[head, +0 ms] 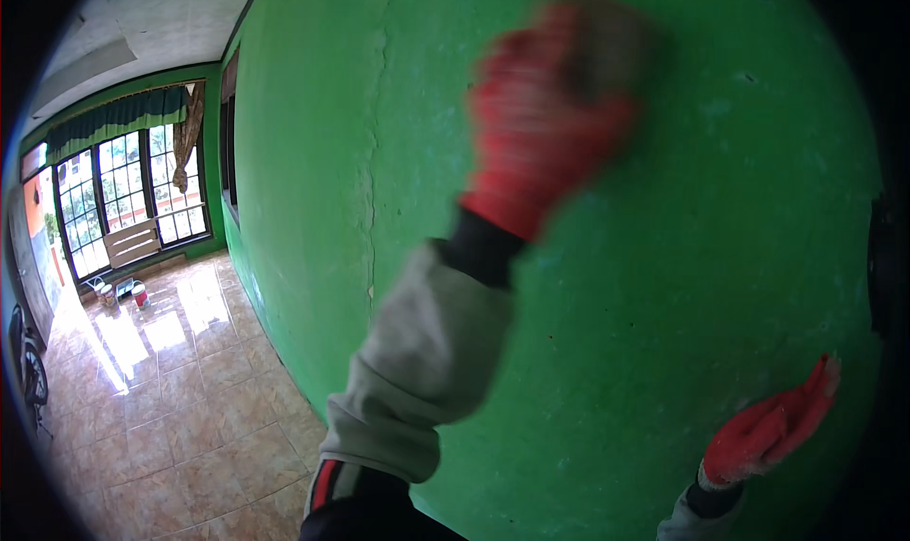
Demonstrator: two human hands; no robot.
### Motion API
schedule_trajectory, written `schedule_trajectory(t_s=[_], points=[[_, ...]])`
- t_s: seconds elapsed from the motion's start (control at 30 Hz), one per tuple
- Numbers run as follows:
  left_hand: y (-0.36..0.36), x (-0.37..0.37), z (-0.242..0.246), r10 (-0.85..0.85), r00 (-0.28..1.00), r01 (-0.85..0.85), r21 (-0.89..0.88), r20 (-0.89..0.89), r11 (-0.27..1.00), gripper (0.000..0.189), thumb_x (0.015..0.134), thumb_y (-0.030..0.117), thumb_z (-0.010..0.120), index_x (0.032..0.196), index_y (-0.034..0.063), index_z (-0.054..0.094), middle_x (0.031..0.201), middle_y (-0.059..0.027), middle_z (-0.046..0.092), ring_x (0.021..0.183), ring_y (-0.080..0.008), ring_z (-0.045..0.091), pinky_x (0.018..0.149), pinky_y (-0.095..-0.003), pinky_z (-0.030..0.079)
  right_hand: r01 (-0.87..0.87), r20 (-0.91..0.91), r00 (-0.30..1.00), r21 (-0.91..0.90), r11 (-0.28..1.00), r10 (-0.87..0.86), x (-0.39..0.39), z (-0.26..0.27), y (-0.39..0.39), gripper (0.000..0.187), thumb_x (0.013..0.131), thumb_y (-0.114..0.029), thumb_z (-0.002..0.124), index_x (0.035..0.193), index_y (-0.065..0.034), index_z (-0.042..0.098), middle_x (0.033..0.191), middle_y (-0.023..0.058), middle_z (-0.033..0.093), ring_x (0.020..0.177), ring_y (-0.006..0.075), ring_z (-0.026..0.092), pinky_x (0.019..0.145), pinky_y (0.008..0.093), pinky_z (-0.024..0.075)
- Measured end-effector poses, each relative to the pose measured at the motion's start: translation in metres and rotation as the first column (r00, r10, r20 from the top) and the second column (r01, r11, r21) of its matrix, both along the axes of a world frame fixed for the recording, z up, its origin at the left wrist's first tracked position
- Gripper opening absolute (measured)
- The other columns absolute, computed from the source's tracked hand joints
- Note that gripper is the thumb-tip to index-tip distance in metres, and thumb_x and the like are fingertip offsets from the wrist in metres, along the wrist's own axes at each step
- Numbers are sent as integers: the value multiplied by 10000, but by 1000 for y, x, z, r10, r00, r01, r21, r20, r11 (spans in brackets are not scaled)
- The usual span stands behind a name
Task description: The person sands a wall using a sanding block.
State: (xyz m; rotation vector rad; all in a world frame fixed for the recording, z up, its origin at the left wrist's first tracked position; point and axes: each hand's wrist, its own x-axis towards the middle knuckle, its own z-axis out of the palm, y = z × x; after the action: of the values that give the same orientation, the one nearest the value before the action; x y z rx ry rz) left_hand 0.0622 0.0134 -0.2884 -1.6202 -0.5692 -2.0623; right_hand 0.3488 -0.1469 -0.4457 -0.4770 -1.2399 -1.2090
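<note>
My left hand (547, 121), in a red knitted glove, is raised high against a green painted wall (661, 271). It grips a brownish flat pad (615, 43) pressed to or just off the wall; motion blur hides its exact kind. Low on the right, my right hand (771, 427) wears a matching red glove. Its fingers are stretched out and hold nothing, and it rests on or close to the wall. A long vertical crack (370, 185) runs down the paint left of my left hand. Pale scuffs and small dark holes mark the surface.
Brown floor tiles (213, 434) stretch along the wall's left. Several paint containers (140, 295) stand on the floor below a barred window (124, 178) with a green valance (117, 121). Part of a wheeled vehicle (34, 374) shows at the far left by an open door (32, 256).
</note>
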Motion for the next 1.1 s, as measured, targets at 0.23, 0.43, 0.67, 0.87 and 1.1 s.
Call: schedule_trajectory(t_s=[0.23,0.43,0.67,0.87,1.1], points=[[50,-67,-39,42,986,-6,-218,159,976,1003,704,507,802,1514,83,391,1363,-264,495,1237,-423,493,1061,-476,431,5,38,999,-91,996,-1,-5,-4,6,563,945,-44,378,1496,64,333,1530,253,390,1413,418,376,1204,568,262],[49,-92,-102,68,955,61,-414,290,908,982,720,470,810,1519,81,392,1374,-277,466,1240,-419,475,1055,-503,415,166,107,982,-106,980,-155,-6,-1,2,547,1019,-173,430,1515,34,328,1499,290,400,1366,442,427,1166,574,326],[78,-104,-181,169,982,-132,-351,78,927,976,772,440,791,1555,75,337,1373,-269,454,1244,-422,460,1069,-458,398,85,22,996,-164,983,-82,-11,-5,2,572,921,46,391,1491,71,358,1533,255,385,1420,399,387,1207,516,263],[73,-129,-190,131,851,188,-528,509,828,929,823,375,780,1572,74,320,1382,-244,460,1284,-384,451,1089,-444,385,118,7,993,-184,976,-118,-16,-2,1,553,930,67,405,1482,68,381,1520,247,402,1411,393,403,1187,497,298],[50,-102,-219,170,984,-181,-354,-61,918,956,713,420,821,1503,64,419,1359,-293,467,1203,-445,492,1042,-500,415,316,40,948,-194,929,-314,-16,-4,-4,549,937,50,421,1485,47,390,1508,263,410,1382,416,430,1144,514,352]])
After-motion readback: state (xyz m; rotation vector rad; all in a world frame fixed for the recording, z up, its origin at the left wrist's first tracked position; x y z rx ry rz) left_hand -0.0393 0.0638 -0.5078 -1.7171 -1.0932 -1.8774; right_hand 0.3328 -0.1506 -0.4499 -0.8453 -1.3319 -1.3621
